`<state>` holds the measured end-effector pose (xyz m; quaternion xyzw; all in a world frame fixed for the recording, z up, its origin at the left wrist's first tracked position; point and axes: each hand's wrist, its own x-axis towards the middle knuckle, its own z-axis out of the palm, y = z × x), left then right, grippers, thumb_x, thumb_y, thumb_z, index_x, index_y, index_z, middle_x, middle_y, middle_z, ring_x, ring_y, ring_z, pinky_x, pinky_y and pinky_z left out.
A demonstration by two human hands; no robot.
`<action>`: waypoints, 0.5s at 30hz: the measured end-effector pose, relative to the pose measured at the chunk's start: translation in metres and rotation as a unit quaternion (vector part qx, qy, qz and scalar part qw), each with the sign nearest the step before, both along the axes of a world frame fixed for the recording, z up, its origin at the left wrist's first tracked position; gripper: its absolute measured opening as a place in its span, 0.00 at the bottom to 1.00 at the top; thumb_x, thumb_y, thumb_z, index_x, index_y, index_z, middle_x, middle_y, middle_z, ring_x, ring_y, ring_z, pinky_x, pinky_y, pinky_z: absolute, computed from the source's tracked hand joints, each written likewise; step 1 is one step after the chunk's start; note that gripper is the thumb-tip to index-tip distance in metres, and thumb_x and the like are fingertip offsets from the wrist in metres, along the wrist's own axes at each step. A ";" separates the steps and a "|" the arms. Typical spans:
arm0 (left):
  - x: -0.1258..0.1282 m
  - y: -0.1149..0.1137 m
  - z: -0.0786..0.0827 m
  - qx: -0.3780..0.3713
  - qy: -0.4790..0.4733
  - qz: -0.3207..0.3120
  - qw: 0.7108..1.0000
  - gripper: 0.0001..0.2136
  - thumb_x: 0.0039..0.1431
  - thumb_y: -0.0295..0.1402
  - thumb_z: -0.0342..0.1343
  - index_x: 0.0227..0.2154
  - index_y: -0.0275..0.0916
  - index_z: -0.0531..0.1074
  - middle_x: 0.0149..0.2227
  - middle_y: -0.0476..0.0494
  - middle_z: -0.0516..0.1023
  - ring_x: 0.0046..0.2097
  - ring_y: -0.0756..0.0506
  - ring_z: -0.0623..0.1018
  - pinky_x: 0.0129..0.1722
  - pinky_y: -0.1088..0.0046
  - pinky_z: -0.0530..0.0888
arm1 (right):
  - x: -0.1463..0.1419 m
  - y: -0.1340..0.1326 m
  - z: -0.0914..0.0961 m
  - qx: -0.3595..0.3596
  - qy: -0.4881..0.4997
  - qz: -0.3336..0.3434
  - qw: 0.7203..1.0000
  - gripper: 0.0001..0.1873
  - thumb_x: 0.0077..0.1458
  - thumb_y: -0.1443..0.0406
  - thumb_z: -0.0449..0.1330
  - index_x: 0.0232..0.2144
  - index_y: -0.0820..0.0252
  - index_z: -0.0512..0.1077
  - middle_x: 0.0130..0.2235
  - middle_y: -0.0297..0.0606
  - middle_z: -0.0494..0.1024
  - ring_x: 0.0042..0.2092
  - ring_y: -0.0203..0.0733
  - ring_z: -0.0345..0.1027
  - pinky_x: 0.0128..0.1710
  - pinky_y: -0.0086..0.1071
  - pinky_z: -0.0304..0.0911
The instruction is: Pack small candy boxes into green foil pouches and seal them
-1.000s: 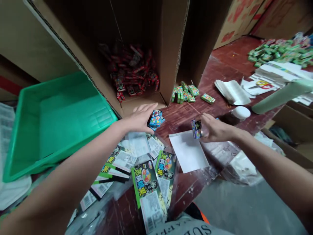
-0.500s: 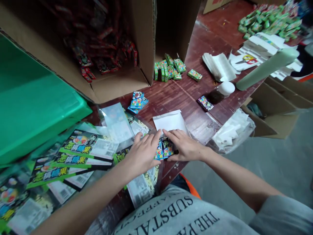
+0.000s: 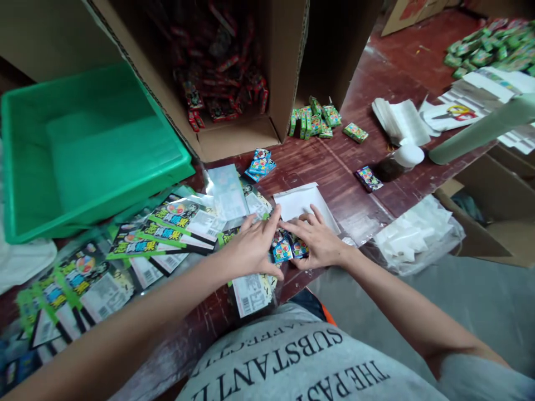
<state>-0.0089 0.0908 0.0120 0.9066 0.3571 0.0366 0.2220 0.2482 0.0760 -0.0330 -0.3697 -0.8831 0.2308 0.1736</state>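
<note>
Near the table's front edge, a blue small candy box (image 3: 282,250) and a dark purple candy box (image 3: 299,247) lie side by side. My right hand (image 3: 320,239) grips the dark box, thumb at its near end and fingers over the far end. My left hand (image 3: 251,245) is open beside the blue box, thumb and fingers spread apart. Just beyond both hands sits a white open carton tray (image 3: 307,201); its near part is hidden by my fingers. Printed clear plastic bags (image 3: 179,223) are spread out to the left, some beneath my left forearm.
A green bin (image 3: 100,161) and a cardboard box (image 3: 238,142) of red packets stand behind. Small blue boxes (image 3: 259,166), green boxes (image 3: 317,120), another dark box (image 3: 368,179), a white-lidded jar (image 3: 403,159), scissors (image 3: 457,113) and a roll (image 3: 480,131) lie around the table.
The view has swung left, showing more of the green bin. My left hand has loosened from the blue box, its thumb and fingers now wider apart. The right hand stays at the dark box.
</note>
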 end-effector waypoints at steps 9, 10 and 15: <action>-0.045 -0.015 0.043 -0.011 0.058 -0.208 0.976 0.32 0.55 0.19 0.56 0.61 0.54 0.66 0.64 0.45 0.72 0.71 0.40 0.62 0.73 0.50 0.41 | 0.021 -0.050 0.033 -0.076 0.156 0.004 0.985 0.58 0.46 0.53 0.68 0.72 0.46 0.42 0.59 0.44 0.69 0.59 0.59 0.65 0.67 0.61 0.50; -0.043 -0.015 0.044 -0.003 0.058 -0.184 0.981 0.32 0.54 0.22 0.59 0.61 0.52 0.67 0.62 0.42 0.73 0.69 0.38 0.65 0.72 0.47 0.40 | 0.023 -0.058 0.036 -0.098 0.169 0.009 0.981 0.58 0.46 0.53 0.69 0.72 0.45 0.42 0.59 0.44 0.68 0.58 0.58 0.65 0.64 0.58 0.56; -0.044 -0.022 0.048 0.025 0.035 -0.045 0.998 0.38 0.49 0.39 0.67 0.64 0.40 0.63 0.59 0.34 0.72 0.62 0.30 0.70 0.68 0.43 0.52 | 0.033 -0.076 0.042 -0.094 0.101 -0.003 0.990 0.58 0.45 0.52 0.70 0.71 0.45 0.44 0.57 0.44 0.71 0.56 0.59 0.67 0.66 0.62 0.49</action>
